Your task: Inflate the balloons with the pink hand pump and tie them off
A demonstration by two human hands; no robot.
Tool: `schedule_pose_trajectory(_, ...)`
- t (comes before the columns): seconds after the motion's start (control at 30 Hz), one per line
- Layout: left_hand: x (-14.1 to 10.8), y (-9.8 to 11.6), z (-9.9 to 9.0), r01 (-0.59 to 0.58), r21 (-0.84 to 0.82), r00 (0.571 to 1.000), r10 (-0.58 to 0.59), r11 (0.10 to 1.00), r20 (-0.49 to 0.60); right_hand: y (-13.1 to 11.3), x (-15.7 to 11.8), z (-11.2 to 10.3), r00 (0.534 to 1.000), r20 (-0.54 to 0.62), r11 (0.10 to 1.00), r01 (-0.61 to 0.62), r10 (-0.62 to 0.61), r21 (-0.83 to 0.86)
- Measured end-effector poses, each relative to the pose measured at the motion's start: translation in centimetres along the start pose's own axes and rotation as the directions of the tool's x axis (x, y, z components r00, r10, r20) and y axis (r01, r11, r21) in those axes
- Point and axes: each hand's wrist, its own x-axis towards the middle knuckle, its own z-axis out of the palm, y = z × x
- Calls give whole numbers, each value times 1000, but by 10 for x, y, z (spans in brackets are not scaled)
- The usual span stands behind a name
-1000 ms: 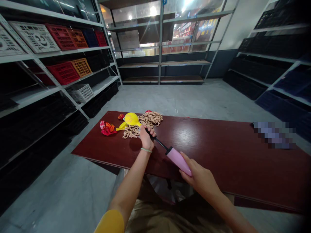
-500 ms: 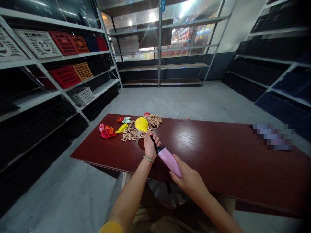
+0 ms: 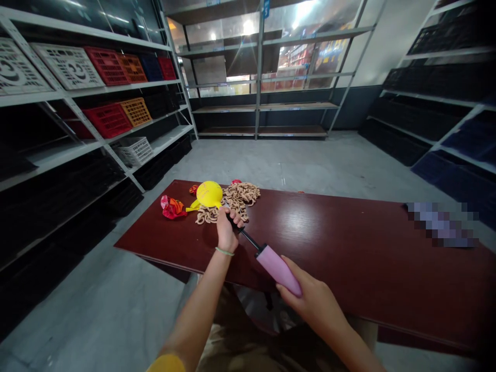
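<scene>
My left hand (image 3: 228,227) is wrapped round the black nozzle end of a balloon pump, with the neck of a partly inflated yellow balloon (image 3: 210,194) at its tip. The pink barrel of the balloon pump (image 3: 278,268) lies in my right hand (image 3: 310,292), whose fingers close round its rear end. A black rod shows between the two halves, so the pump is drawn apart. Beyond the left hand, a tangle of beige cord-like pieces (image 3: 244,195) rests on the dark red table (image 3: 329,248). Red and orange deflated balloons (image 3: 173,207) lie to the left.
A blurred flat item (image 3: 439,225) lies at the table's right end. Shelves with red crates (image 3: 107,118) and a white basket (image 3: 135,150) stand on the left. A metal rack (image 3: 258,77) stands at the back, and dark crates (image 3: 430,80) fill shelves on the right.
My hands have moved apart, drawing the pump out so its rod shows. The yellow balloon has shifted left and looks larger.
</scene>
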Motion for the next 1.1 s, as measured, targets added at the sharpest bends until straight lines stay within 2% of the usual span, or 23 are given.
schedule_pose_trajectory(0.13, -22, -21, 3, 63, 31, 997, -64, 998, 34, -16, 20, 5, 999, 25, 999, -39, 38, 37)
schedule_pose_trajectory(0.27, -25, -23, 2, 55, 84, 998, -57, 995, 21, -21, 25, 10, 996, 71, 997, -61, 58, 49)
schedule_pose_trajectory(0.37, -15, -12, 2, 36, 93, 999, -37, 995, 11, -15, 15, 10, 997, 79, 998, -12, 6, 65)
schedule_pose_trajectory(0.53, 10, 19, 1, -39, 64, 999, 39, 997, 8, 8, -13, -1, 995, 54, 993, 80, -85, 82)
schedule_pose_trajectory(0.7, 22, 37, -4, -76, 42, 997, 77, 996, -7, 16, -24, -6, 996, 55, 994, 61, -66, 96)
schedule_pose_trajectory(0.83, 12, 26, -3, -89, 31, 996, 89, 996, -2, 7, -12, -1, 997, 73, 996, 13, -19, 90)
schedule_pose_trajectory(1.0, -17, -3, 7, 0, 50, 1000, 0, 999, 7, -15, 12, 6, 999, 52, 992, -21, 15, 122)
schedule_pose_trajectory(1.1, -27, -14, 12, 43, 88, 999, -45, 995, 11, -23, 20, 10, 998, 49, 989, -41, 34, 145)
